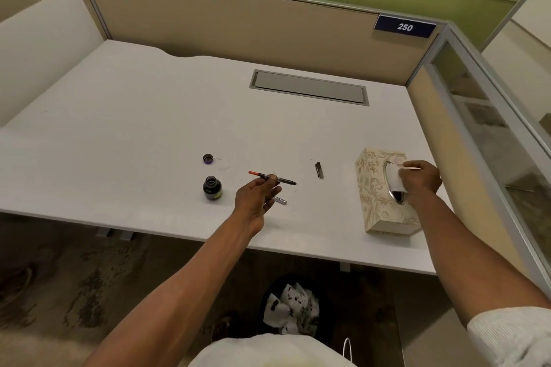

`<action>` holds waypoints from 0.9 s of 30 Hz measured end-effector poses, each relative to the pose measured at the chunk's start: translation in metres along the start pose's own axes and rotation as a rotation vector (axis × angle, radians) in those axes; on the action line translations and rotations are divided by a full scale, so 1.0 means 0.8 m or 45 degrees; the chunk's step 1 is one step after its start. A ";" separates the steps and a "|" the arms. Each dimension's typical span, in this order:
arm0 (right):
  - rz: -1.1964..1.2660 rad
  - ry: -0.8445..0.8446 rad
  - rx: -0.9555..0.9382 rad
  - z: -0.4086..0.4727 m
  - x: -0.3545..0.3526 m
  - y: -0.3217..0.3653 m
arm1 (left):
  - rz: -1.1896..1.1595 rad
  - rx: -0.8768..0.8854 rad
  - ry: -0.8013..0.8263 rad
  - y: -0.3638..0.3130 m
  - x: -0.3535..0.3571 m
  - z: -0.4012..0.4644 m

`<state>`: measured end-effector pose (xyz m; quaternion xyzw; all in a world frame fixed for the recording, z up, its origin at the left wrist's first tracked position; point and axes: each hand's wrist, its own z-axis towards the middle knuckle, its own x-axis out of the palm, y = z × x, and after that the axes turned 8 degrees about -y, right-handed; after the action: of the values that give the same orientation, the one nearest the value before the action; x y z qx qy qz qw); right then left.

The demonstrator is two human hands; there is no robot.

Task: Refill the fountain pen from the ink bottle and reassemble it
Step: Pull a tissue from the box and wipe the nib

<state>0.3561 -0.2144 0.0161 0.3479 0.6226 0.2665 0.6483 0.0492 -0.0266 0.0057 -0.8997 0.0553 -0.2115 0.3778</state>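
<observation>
My left hand [256,199] holds the bare pen section with its red converter [272,178] level above the desk, nib pointing right. The open ink bottle [212,188] stands just left of that hand, and its cap [208,158] lies behind it. A silver barrel piece [280,200] lies on the desk under my left fingers. The dark pen cap [319,170] lies farther right. My right hand [422,177] pinches a white tissue [395,177] at the slot of the patterned tissue box [378,205].
The white desk [134,116] has a grey cable hatch [308,87] at the back. Beige partitions close the back and right sides. Below the front edge stands a black bin [293,307] with ink-stained tissues.
</observation>
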 end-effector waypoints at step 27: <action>0.228 0.168 0.154 0.022 0.010 -0.023 | -0.018 0.001 0.008 -0.001 0.003 0.003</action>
<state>0.3724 -0.2217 -0.0036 0.4223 0.6454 0.3075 0.5572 0.0528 -0.0251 0.0052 -0.8992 0.0500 -0.2170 0.3766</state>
